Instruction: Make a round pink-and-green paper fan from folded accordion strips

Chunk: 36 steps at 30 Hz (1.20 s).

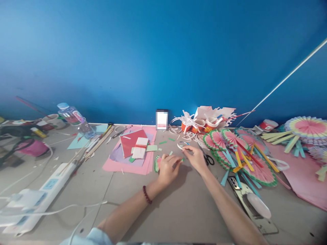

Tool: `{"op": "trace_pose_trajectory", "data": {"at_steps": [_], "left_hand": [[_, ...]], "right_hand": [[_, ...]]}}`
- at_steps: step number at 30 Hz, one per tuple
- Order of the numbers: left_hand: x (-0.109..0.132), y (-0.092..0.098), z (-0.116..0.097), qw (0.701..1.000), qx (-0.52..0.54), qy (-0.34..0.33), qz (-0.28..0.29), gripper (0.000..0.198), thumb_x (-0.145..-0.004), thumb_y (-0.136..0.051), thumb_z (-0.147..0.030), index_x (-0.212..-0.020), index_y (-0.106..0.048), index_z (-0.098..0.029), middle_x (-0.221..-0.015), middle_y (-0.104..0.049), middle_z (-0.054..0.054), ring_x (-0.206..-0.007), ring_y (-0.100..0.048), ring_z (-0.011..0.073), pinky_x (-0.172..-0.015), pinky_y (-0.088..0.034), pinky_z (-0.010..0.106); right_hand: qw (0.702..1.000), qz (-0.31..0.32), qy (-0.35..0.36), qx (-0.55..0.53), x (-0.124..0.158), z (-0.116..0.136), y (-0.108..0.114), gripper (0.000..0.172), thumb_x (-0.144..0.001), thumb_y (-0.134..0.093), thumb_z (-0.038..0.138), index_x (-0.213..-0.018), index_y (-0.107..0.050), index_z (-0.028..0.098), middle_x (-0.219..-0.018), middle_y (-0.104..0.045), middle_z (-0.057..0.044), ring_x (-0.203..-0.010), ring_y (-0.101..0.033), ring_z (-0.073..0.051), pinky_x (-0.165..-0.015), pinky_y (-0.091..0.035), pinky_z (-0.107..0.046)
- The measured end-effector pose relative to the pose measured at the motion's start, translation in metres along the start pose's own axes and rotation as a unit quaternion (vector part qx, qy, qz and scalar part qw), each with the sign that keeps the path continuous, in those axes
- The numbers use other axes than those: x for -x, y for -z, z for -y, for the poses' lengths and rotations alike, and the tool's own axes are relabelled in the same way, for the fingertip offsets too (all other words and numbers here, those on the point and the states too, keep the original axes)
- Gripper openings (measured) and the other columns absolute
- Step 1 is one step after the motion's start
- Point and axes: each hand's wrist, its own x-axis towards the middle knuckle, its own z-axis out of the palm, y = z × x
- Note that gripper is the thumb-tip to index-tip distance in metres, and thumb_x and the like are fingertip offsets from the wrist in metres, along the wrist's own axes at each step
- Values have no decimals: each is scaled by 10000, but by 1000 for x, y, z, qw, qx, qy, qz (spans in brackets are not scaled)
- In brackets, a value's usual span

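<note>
My left hand [168,167] rests on the grey table [178,207] with its fingers curled over a small pleated pink paper fan with a green edge [157,163]. My right hand [195,157] is beside it, fingers pinched near a small green paper strip [183,159] between the two hands. What exactly each hand grips is too small to make out. A red bead bracelet [147,194] is on my left wrist. Black-handled scissors [209,159] lie just right of my right hand.
Finished pink-and-green paper fans with coloured sticks [238,153] are piled at the right. Pink, red and purple paper sheets [133,149] lie left of centre. A power strip [48,185], water bottle [74,117], paper cups [199,126], phone [161,119] and another phone [251,204] also sit on the table.
</note>
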Motion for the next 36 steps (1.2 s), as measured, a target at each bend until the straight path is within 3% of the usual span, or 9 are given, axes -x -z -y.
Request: {"op": "trace_pose_trajectory", "data": {"at_steps": [3,9,14,17,25,28,30,33,36], "left_hand": [[1,-5,-3,999,32,24,-14,171,-876,-515,-314,-885,-667,-236,-855,-721,29,-768,-636,169,-743,-403,342],[-2,2,-2,995,56,66,-50,182,-844,-556,-343,-896,-683,-223,-876,-718,45,-784,-639,178,-775,-436,351],[-2,6,-1,995,67,54,-45,193,-867,-517,-298,-957,-665,-213,-911,-703,58,-832,-627,182,-792,-452,345],[-3,5,4,994,88,48,-47,206,-886,-480,-274,-985,-649,-212,-934,-688,61,-869,-617,177,-803,-471,330],[-7,3,13,990,113,51,-72,231,-900,-449,-269,-1023,-636,-216,-991,-607,80,-903,-601,167,-769,-512,295],[-8,3,15,990,103,56,-72,215,-892,-472,-251,-1032,-632,-226,-947,-601,60,-840,-600,147,-738,-512,269],[-9,4,17,991,106,55,-68,211,-888,-482,-246,-1050,-617,-228,-914,-607,50,-814,-597,141,-722,-511,262],[-8,2,18,988,125,61,-65,213,-885,-489,-255,-1071,-587,-224,-867,-608,40,-800,-597,143,-701,-516,263],[-7,0,17,983,157,67,-64,250,-885,-477,-270,-1122,-537,-218,-871,-606,39,-802,-604,145,-699,-524,272]], "right_hand": [[999,5,-17,-39,-7,-13,6,243,-803,-520,364,-858,-676,186,-814,-714,-51,-768,-651,-206,-748,-490,-320],[996,-34,27,84,-8,-32,0,169,-785,-542,286,-800,-680,190,-841,-701,-77,-849,-629,-231,-802,-476,-375],[992,-8,38,123,-9,-42,-7,159,-782,-544,240,-750,-695,198,-782,-699,-65,-834,-626,-224,-792,-477,-359],[989,6,51,138,-11,-46,-10,155,-782,-562,223,-731,-708,214,-788,-711,-51,-820,-632,-217,-867,-448,-388],[985,40,57,158,-10,-52,-17,174,-802,-565,249,-851,-731,229,-1018,-696,-61,-993,-589,-240,-918,-430,-423],[994,20,60,94,-7,-41,-15,247,-841,-515,300,-975,-701,209,-1073,-677,-78,-1075,-555,-248,-991,-366,-459],[998,35,51,-5,-5,-30,-13,308,-861,-484,363,-1049,-666,201,-1117,-657,-86,-1098,-550,-230,-988,-383,-424],[982,110,1,-155,-1,-16,-13,359,-802,-559,429,-1053,-643,186,-1094,-659,-91,-1013,-599,-214,-887,-469,-353],[966,108,-48,-231,0,-10,-15,356,-711,-654,447,-934,-648,171,-955,-678,-73,-863,-625,-196,-780,-496,-318]]}}
